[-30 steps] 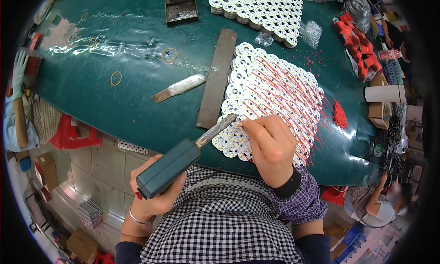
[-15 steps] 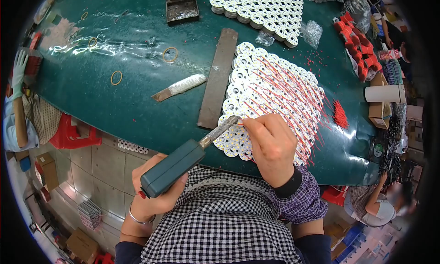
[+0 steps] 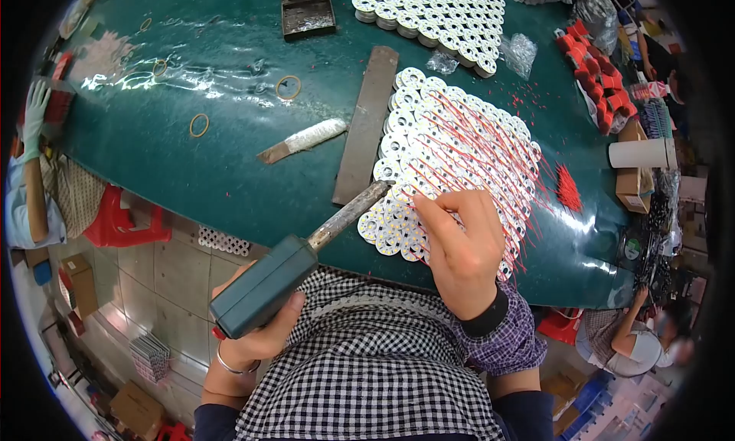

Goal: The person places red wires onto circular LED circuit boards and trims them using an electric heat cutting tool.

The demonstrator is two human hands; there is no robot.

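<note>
- From my end, most of the left hand's (image 3: 274,332) fingers are buried behind the boxy dark green tool handle (image 3: 264,288).
- Can't make out whether the right hand (image 3: 468,253) has anything pinched at its fingertips, way too small for me.
- Honestly can't tell if the long, grubby metal shaft (image 3: 348,215) touches the white round boards (image 3: 389,233).
- Top edge chops off the dark metal tray (image 3: 308,22) and the far stack of white ring-shaped boards (image 3: 436,16).
- Head of the seated person (image 3: 634,351) on the right: blurred.

One head-worn, wide-angle view, forward and down, the hands (image 3: 468,256) near, the green table (image 3: 253,184) beyond.
</note>
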